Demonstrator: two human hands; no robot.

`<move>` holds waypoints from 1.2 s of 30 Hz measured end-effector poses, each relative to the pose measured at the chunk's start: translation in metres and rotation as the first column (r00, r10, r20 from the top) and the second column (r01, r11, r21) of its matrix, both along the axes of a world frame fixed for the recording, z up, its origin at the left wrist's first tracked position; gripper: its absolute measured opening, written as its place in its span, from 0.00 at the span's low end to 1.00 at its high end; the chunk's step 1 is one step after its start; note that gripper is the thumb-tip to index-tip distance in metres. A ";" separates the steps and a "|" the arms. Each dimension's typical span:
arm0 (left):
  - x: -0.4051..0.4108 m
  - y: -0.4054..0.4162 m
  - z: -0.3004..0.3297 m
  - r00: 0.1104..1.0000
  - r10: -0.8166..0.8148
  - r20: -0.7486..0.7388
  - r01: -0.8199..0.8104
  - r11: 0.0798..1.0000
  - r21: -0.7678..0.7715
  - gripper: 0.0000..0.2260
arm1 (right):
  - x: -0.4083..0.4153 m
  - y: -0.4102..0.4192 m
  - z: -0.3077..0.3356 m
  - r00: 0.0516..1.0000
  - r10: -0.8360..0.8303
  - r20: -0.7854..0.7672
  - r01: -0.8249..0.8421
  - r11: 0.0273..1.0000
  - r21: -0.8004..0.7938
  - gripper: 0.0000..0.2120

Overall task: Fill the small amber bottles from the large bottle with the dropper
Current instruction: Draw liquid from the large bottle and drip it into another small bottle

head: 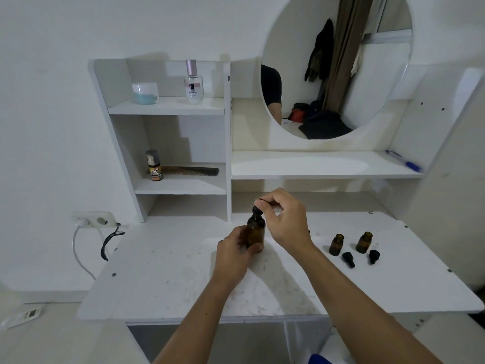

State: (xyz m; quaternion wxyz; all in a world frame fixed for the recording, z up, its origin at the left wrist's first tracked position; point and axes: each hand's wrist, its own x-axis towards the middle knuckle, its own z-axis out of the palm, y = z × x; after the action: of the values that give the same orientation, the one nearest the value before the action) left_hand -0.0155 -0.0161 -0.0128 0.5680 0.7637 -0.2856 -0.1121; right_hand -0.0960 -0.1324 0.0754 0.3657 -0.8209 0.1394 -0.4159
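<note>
The left hand [236, 249] wraps around the large bottle [255, 232] standing on the table [162, 279]. The right hand [283, 219] pinches its black dropper [256, 209] top. Two small amber bottles [336, 244] stand open nearby.

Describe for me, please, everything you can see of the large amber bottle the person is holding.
The large amber bottle is brown, translucent and glass-like, with a round body and a short neck topped by a black dropper cap. It stands upright on the white desk, near its middle. The left hand wraps its lower body from the left, hiding part of it; the right hand pinches the rubber bulb on top. The liquid level inside cannot be made out.
</note>
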 end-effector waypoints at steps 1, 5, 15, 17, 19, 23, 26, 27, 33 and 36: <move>0.000 0.000 0.000 1.000 -0.001 -0.004 0.001 1.000 0.000 0.20 | 0.001 0.000 0.000 1.000 -0.004 0.001 0.004 1.000 -0.002 0.05; 0.000 0.000 0.001 1.000 -0.005 -0.023 0.004 1.000 -0.005 0.20 | 0.003 0.000 0.002 1.000 -0.011 0.003 0.011 1.000 -0.010 0.05; 0.001 -0.001 -0.003 0.999 -0.009 -0.037 0.007 0.999 -0.035 0.22 | 0.001 0.002 0.002 1.000 -0.008 0.002 0.008 1.000 -0.005 0.04; 0.002 -0.001 -0.004 0.999 -0.009 -0.043 0.007 0.999 -0.038 0.23 | 0.000 0.003 0.002 1.000 0.005 0.006 -0.005 1.000 0.005 0.04; 0.002 -0.001 -0.004 0.999 -0.011 -0.048 0.010 0.999 -0.036 0.23 | -0.001 0.004 0.002 1.000 0.017 0.019 -0.017 1.000 0.013 0.04; 0.001 -0.001 -0.003 0.999 -0.012 -0.035 0.011 1.000 -0.024 0.23 | -0.003 0.005 0.010 0.999 0.022 0.035 -0.024 0.998 0.057 0.06; -0.001 0.000 -0.001 0.999 -0.014 -0.036 0.014 1.000 -0.003 0.24 | -0.003 0.004 0.017 0.997 0.034 0.067 -0.039 0.997 0.072 0.07; -0.001 0.000 0.000 0.999 -0.013 -0.036 0.013 1.000 -0.001 0.24 | -0.004 0.004 0.019 0.996 0.041 0.076 -0.048 0.995 0.086 0.07; -0.003 0.001 0.002 1.000 -0.004 -0.021 0.004 1.000 0.019 0.24 | -0.010 0.006 0.027 0.990 0.049 0.134 -0.066 0.990 0.125 0.06; -0.004 0.002 0.002 1.000 -0.004 -0.021 0.004 1.000 0.028 0.25 | -0.015 0.004 0.035 0.978 0.049 0.202 -0.083 0.983 0.165 0.06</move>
State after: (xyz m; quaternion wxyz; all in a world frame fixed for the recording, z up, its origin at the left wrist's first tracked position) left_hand -0.0198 -0.0142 -0.0108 0.5599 0.7698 -0.2797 -0.1252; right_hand -0.1111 -0.1287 0.1100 0.4609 -0.7452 0.1107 -0.4690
